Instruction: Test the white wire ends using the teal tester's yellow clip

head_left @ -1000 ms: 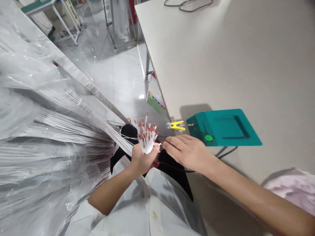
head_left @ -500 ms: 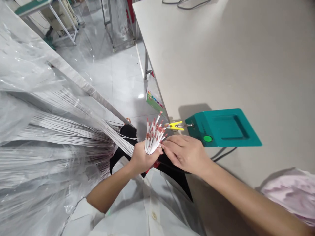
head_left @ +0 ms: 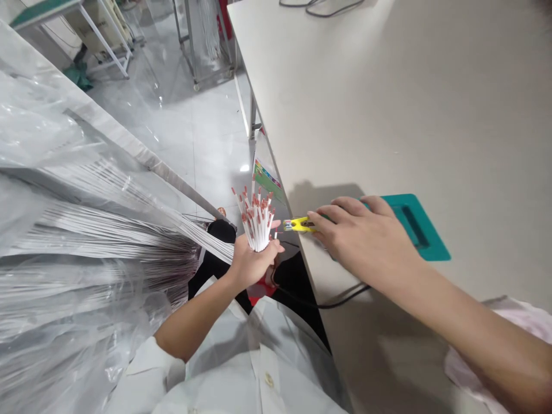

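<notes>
A bundle of white wires (head_left: 259, 233) with reddish-brown tips stands up out of my left hand (head_left: 254, 264), whose fingers are wrapped round it just below the tips. One wire end pokes out apart by the thumb, close to the yellow clip (head_left: 297, 224). That clip sticks out over the table edge from a teal device (head_left: 422, 224). My right hand (head_left: 357, 236) lies palm down over the device's near part, its fingers stretched and spread, with a fingertip beside the clip. The device's green button is hidden under this hand.
Long white wires (head_left: 107, 230) under clear plastic sheeting (head_left: 34, 132) run along the left, beside a slanting rail (head_left: 168, 181). A pale table (head_left: 388, 115) fills the right. A black cable (head_left: 340, 302) hangs over its edge. Pink cloth (head_left: 474, 362) lies beneath my right forearm.
My right hand has left the wire bundle and moved right onto the teal device, covering its button. The bundle in my left hand has shifted slightly left and up.
</notes>
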Demonstrator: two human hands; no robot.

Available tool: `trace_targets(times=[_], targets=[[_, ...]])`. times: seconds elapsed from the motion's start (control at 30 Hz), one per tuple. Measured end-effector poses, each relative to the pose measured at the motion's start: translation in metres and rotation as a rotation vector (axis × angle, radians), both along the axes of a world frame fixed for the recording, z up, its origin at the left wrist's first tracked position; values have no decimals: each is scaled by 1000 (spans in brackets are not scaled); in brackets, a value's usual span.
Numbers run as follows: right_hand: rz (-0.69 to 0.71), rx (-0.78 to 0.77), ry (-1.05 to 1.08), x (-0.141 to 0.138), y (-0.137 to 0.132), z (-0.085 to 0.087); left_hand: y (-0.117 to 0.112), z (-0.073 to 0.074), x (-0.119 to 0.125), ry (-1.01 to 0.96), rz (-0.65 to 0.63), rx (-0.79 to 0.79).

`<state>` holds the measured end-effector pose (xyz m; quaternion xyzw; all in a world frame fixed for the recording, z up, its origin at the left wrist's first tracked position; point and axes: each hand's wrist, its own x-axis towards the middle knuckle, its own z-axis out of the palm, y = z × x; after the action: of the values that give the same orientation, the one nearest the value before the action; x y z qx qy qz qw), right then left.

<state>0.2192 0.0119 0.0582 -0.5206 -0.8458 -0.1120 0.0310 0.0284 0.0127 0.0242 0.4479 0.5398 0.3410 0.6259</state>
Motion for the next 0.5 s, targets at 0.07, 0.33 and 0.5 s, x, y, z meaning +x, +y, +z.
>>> trace_targets(times=[0.07,0.33,0.5], targets=[[-14,-72,-28,0,5,3,3,0,2,1,-6,-8],[51,-143,55,4,19,-1,8,-4,9,23,24,14],[70,-70,62,5,19,-7,10,-7,11,16,18,14]])
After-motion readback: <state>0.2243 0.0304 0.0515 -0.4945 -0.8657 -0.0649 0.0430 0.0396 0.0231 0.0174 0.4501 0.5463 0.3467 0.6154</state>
